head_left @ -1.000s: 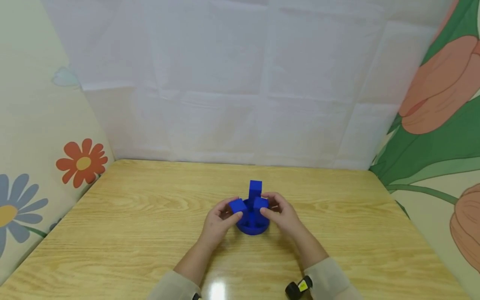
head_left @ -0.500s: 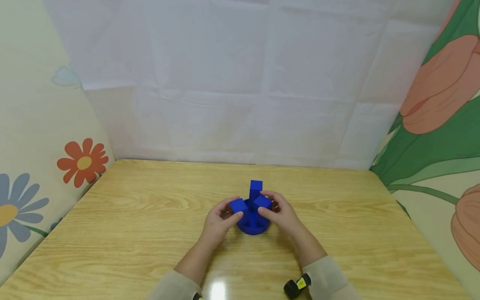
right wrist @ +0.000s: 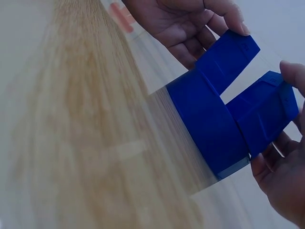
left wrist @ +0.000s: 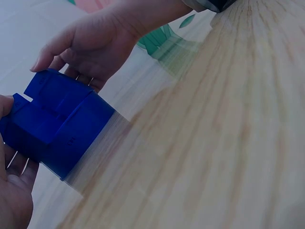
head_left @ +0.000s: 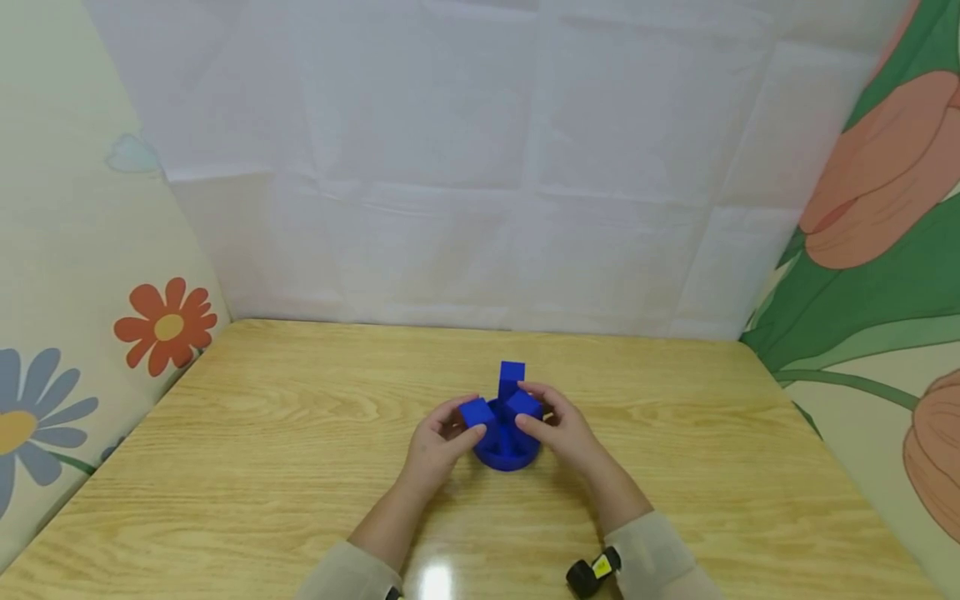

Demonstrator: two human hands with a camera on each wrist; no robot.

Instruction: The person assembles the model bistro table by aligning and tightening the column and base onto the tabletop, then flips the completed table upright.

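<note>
A round blue base (head_left: 506, 462) sits on the wooden table, with three blue blocks standing in it. My left hand (head_left: 433, 450) grips the left block (head_left: 477, 412) between thumb and fingers. On the other side, my right hand (head_left: 567, 429) pinches the right block (head_left: 524, 406), thumb in front and fingers behind. The rear block (head_left: 512, 374) rises upright behind these two, touched by neither thumb. In the right wrist view, a gap separates the two held blocks above the base's curved wall (right wrist: 200, 124). How deep the blocks sit in the base is hidden.
The wooden table (head_left: 300, 417) extends on all sides of the base. A white cloth (head_left: 450, 208) hangs behind it, and flower-patterned panels (head_left: 862, 350) flank both sides. A black strapped device (head_left: 591, 575) is on the right wrist.
The right block has turned slightly in my right hand, so its top now sits at an angle. My right thumb has shifted a little to the left. My left hand stays put.
</note>
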